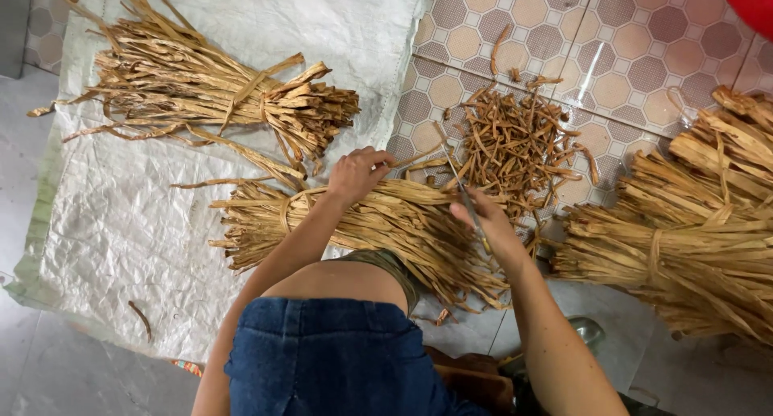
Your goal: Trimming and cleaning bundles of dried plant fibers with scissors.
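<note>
A tied bundle of dry tan leaf strips (386, 227) lies across my lap area on the floor. My left hand (354, 174) grips the bundle's upper side near its cut end. My right hand (487, 223) holds a thin knife (463, 192), its blade pointing up toward the bundle's end. Just beyond the blade lies a heap of short cut trimmings (515, 146) on the tiled floor.
Another tied bundle (209, 94) rests on a white woven sack sheet (121, 215) at the upper left. A big stack of bundles (692, 231) sits at the right. A red object (753, 1) shows at the top right corner. My knee in blue denim (330, 351) is below.
</note>
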